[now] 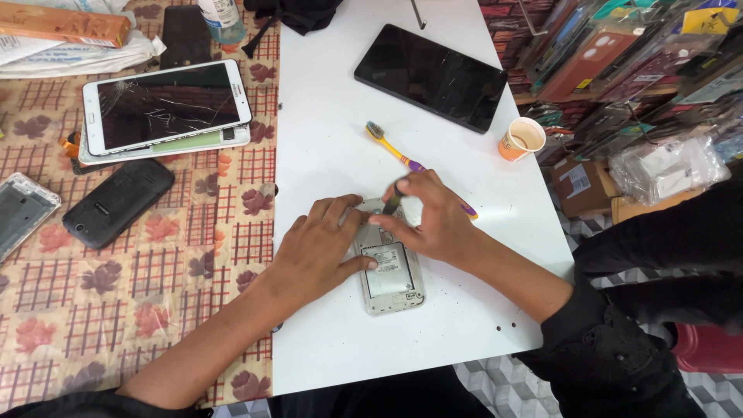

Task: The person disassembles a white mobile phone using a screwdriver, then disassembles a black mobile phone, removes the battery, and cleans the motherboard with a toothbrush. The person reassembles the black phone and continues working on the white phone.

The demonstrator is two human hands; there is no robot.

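A phone with its back cover off (pixel 391 275) lies face down on the white table (pixel 340 139), its battery showing. My left hand (pixel 321 244) presses on the phone's left edge and upper part. My right hand (pixel 429 217) grips a small dark tool (pixel 392 198) held upright over the phone's top end. A yellow and purple toothbrush (pixel 391 147) lies just beyond my right hand, partly hidden by it.
A black tablet (pixel 431 76) and an orange paper cup (pixel 522 138) sit at the far right of the table. On the patterned cloth to the left lie a white tablet with a cracked screen (pixel 166 104), a black phone (pixel 118 201) and a phone frame (pixel 23 210).
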